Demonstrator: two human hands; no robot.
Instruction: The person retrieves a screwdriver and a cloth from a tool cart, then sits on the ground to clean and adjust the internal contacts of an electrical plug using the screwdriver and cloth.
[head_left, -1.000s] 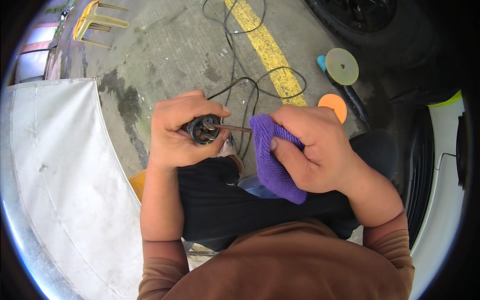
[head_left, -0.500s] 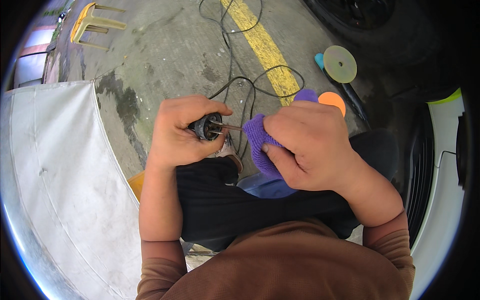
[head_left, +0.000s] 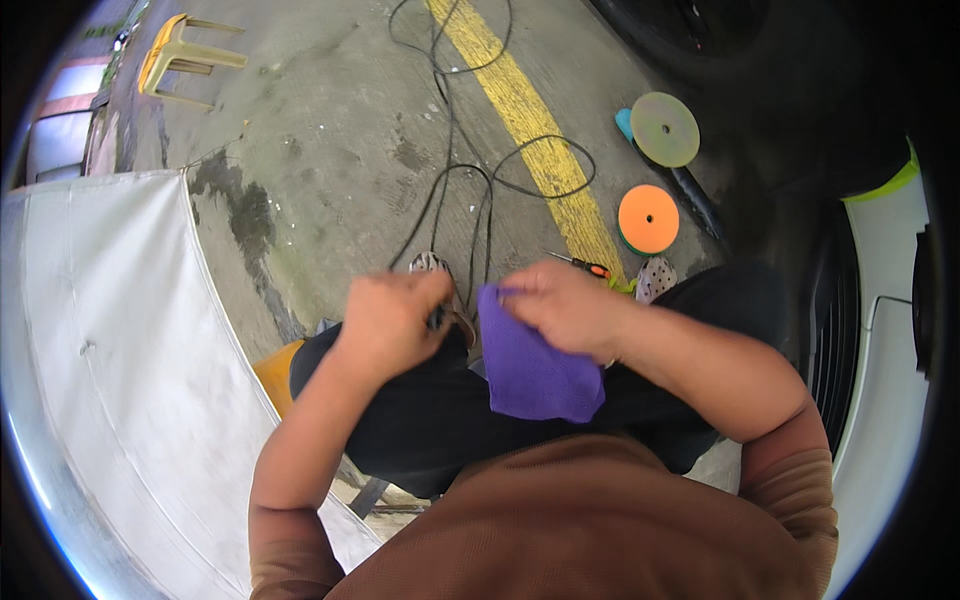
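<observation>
Slightly blurred, my left hand (head_left: 392, 325) is curled around a black electrical plug (head_left: 436, 318). Only a small dark part of the plug shows, and its prongs are out of sight. A black cable (head_left: 437, 190) runs along the ground up to this hand. My right hand (head_left: 568, 305) pinches the upper edge of a purple cloth (head_left: 540, 365), which hangs spread out over my lap. The cloth and the plug are apart, with a small gap between the two hands.
Beyond my right hand lie a screwdriver (head_left: 597, 271), an orange round pad (head_left: 648, 218) and a black-handled tool with a yellow-green disc (head_left: 665, 128). A white vehicle panel (head_left: 890, 360) is at right, a white sheet (head_left: 130, 370) at left, and a yellow stool (head_left: 185, 58) far left.
Both hands have drawn lower, toward my lap. The purple cloth has come away from the plug's prongs and now hangs unfolded. The plug has turned so its prongs no longer show.
</observation>
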